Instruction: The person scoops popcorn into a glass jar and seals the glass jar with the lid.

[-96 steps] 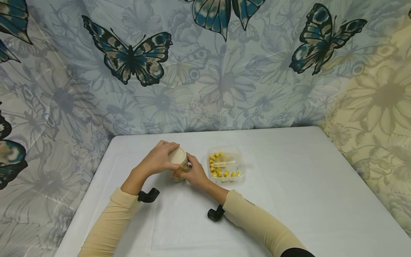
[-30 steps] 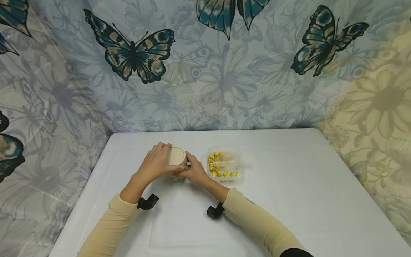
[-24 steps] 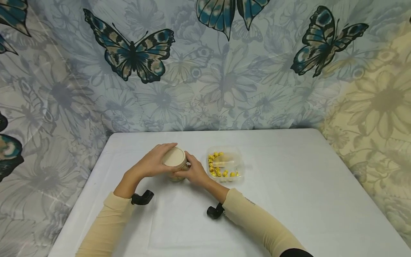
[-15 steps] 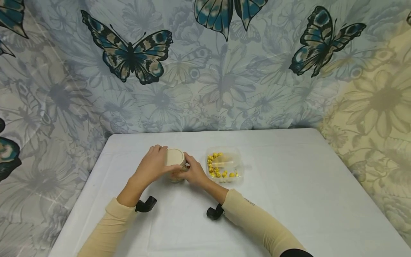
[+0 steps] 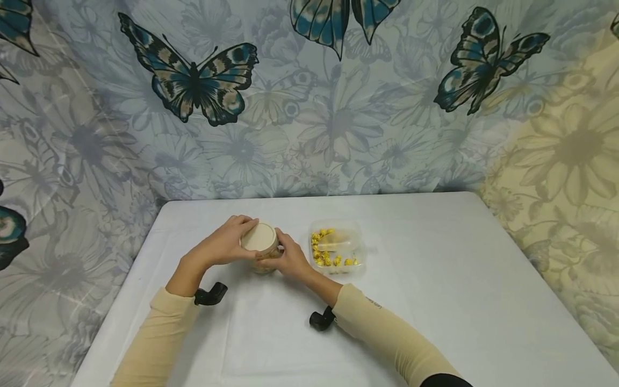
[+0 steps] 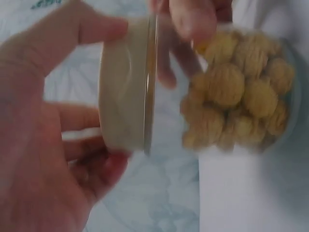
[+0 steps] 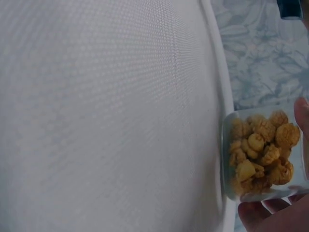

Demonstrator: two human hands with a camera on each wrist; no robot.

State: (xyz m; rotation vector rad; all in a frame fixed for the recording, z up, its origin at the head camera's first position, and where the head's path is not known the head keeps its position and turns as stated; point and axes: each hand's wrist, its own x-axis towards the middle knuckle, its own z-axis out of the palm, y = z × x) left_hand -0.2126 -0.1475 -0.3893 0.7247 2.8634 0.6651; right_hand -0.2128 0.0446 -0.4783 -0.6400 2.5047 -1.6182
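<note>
A clear plastic jar (image 7: 231, 159) stands upright on the white table, left of its middle. Round golden popcorn (image 6: 231, 92) fills its lower part. On its top sits a cream lid (image 5: 259, 237), level on the rim. My left hand (image 5: 223, 242) grips the lid from the left, with thumb in front and fingers behind. My right hand (image 5: 292, 262) holds the jar's body from the right, low down, fingers and thumb around it. In the left wrist view the lid fills the space between thumb and fingers.
Right of the jar stands a clear plastic tub (image 5: 360, 250) with several yellow popcorn pieces (image 5: 321, 258) along its left and front sides. The table (image 5: 425, 279) has a white cover and ends at a wall hung with butterfly-print cloth (image 5: 338, 123).
Back and forth, my left hand has turned on the lid; since half a second ago its wrist has swung left and its thumb has shifted left. My right hand stays around the jar.
</note>
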